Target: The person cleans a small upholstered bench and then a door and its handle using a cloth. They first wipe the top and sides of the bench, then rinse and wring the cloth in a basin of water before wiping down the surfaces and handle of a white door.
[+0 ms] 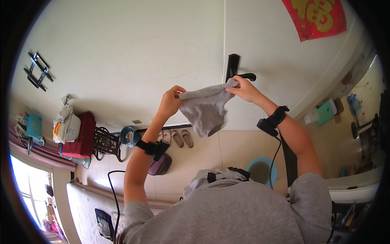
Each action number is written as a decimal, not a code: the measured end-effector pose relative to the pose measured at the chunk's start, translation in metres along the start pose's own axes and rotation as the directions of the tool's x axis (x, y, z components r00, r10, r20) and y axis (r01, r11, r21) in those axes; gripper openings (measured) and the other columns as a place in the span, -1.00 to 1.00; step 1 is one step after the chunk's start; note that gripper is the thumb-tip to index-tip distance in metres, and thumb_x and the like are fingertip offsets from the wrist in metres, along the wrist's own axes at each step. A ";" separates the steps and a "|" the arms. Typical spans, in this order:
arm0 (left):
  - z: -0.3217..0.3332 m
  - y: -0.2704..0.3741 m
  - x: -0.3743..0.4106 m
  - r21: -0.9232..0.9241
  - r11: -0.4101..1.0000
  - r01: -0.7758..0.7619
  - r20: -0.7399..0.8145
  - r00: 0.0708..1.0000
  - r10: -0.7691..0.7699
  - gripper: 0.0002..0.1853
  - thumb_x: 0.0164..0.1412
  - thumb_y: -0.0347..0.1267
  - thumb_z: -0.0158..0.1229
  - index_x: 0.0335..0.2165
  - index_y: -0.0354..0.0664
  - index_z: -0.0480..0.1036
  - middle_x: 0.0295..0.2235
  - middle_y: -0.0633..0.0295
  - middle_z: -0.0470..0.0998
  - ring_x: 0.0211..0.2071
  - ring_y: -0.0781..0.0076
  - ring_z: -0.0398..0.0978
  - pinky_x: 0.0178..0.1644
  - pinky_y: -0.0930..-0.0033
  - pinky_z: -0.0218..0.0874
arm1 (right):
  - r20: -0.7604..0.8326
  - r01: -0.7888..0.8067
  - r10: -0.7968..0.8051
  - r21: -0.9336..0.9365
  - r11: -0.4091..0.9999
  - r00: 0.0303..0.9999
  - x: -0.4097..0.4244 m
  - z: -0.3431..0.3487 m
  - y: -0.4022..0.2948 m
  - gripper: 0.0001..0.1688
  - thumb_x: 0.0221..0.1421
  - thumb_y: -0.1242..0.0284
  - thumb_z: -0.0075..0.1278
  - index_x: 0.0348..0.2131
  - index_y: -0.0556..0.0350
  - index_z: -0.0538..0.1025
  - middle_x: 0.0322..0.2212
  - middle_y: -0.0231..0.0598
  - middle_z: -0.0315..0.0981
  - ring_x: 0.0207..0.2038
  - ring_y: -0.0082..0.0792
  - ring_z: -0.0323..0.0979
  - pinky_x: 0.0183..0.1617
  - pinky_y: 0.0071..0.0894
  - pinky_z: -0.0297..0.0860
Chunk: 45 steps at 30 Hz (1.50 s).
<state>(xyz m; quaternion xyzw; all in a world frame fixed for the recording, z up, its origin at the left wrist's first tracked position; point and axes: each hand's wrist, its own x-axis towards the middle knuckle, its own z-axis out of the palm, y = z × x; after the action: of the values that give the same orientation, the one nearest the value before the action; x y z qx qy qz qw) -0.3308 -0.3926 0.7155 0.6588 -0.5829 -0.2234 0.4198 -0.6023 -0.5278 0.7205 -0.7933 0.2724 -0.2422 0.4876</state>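
Note:
A grey cloth (pixel 205 111) hangs stretched between my two hands in front of the white door and wall. My left hand (pixel 171 101) pinches its upper left corner, and my right hand (pixel 245 88) pinches the upper right corner. The top edge looks folded over, while the lower part droops in loose folds. Just behind my right hand is the black door handle (pixel 234 67); whether the cloth touches it I cannot tell. A black strap with a small device sits on each forearm.
Below are several shoes (pixel 182 138), a light blue basin (pixel 275 170) with water-like dark contents and a purple stool (pixel 160 164). A lined waste bin (pixel 129 136) and a black rack (pixel 107 141) stand left. A bed (pixel 82 201) lies lower left. A wall bracket (pixel 38 71) hangs upper left.

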 end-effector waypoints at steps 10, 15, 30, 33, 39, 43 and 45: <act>0.007 0.003 0.022 -0.689 0.665 0.287 0.278 0.953 -0.123 -0.15 0.13 0.15 -0.23 0.10 -0.37 -0.03 0.06 0.04 0.18 0.09 0.28 0.13 0.16 0.31 -0.06 | 0.035 -0.189 0.193 0.436 0.880 0.981 0.042 -0.001 0.022 -0.07 -0.13 0.12 0.15 0.09 0.10 0.03 -0.13 -0.17 0.28 -0.10 -0.32 0.30 -0.06 -0.15 0.28; 0.073 -0.091 -0.031 -0.224 0.882 0.415 0.164 0.908 -0.386 -0.18 -0.04 -0.20 0.23 0.10 -0.29 0.03 -0.01 0.01 0.27 -0.03 0.29 0.25 0.02 0.40 0.10 | 0.137 -0.470 0.455 0.394 0.790 0.880 0.000 0.051 0.118 0.11 -0.07 0.45 0.10 0.17 0.17 -0.35 -0.30 -0.01 0.40 -0.31 -0.34 0.41 -0.26 -0.27 0.38; 0.094 0.021 0.005 0.352 0.896 -0.272 0.249 0.950 0.191 -0.73 -0.04 -0.23 0.19 -0.42 -0.22 0.46 -0.12 0.05 0.33 -0.08 0.06 0.22 -0.07 0.22 0.13 | 0.283 0.141 0.148 -0.787 0.600 0.948 -0.053 -0.025 0.054 -0.49 -0.05 -0.03 -0.12 -0.44 -0.03 0.58 0.08 0.05 0.03 0.17 -0.01 -0.15 0.16 -0.16 -0.06; 0.072 0.080 0.052 0.100 0.815 -0.570 0.179 0.816 0.549 -0.69 0.03 -0.24 0.12 -0.38 -0.31 0.41 -0.25 0.02 0.42 -0.21 0.07 0.36 -0.14 0.22 0.19 | 0.423 0.022 0.031 -0.119 0.993 0.906 -0.047 -0.083 0.009 -0.42 0.09 -0.04 -0.31 -0.14 -0.06 0.44 0.12 -0.15 -0.01 0.20 -0.15 -0.17 0.20 -0.14 -0.14; 0.119 0.154 0.087 0.152 0.918 -0.367 0.464 0.846 0.262 -0.71 0.02 -0.22 0.14 -0.35 -0.20 0.41 -0.47 0.08 0.49 -0.42 0.19 0.44 -0.30 0.32 0.25 | 0.368 -0.384 0.129 0.804 0.453 0.921 -0.072 -0.061 0.019 -0.30 0.15 -0.01 -0.33 0.12 0.03 0.09 0.05 -0.29 0.14 0.05 -0.43 0.15 0.14 -0.35 0.09; 0.148 0.142 0.111 0.155 0.868 -0.471 0.210 0.875 0.437 -0.67 -0.02 -0.21 0.20 -0.32 -0.19 0.40 -0.34 0.16 0.46 -0.32 0.27 0.44 -0.28 0.33 0.26 | 0.090 -0.154 0.190 0.922 0.355 0.978 -0.087 -0.039 0.066 -0.37 0.14 0.12 -0.21 0.09 0.07 0.15 0.00 -0.29 0.22 0.01 -0.38 0.22 0.11 -0.36 0.15; 0.143 0.108 0.147 -0.001 0.927 -0.375 -0.076 0.924 0.374 -0.63 0.02 -0.22 0.17 -0.25 -0.23 0.36 -0.29 0.19 0.44 -0.28 0.35 0.43 -0.24 0.32 0.26 | 0.132 -0.160 0.130 0.959 0.234 0.983 -0.090 -0.065 0.040 -0.43 0.14 0.19 -0.19 0.06 0.08 0.19 -0.03 -0.31 0.25 0.01 -0.38 0.22 0.11 -0.35 0.15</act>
<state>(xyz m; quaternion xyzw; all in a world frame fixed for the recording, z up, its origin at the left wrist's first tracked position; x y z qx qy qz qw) -0.4731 -0.5713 0.7539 0.5401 -0.6801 -0.1188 0.4812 -0.7183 -0.5245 0.7005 -0.3025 0.1330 -0.3023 0.8941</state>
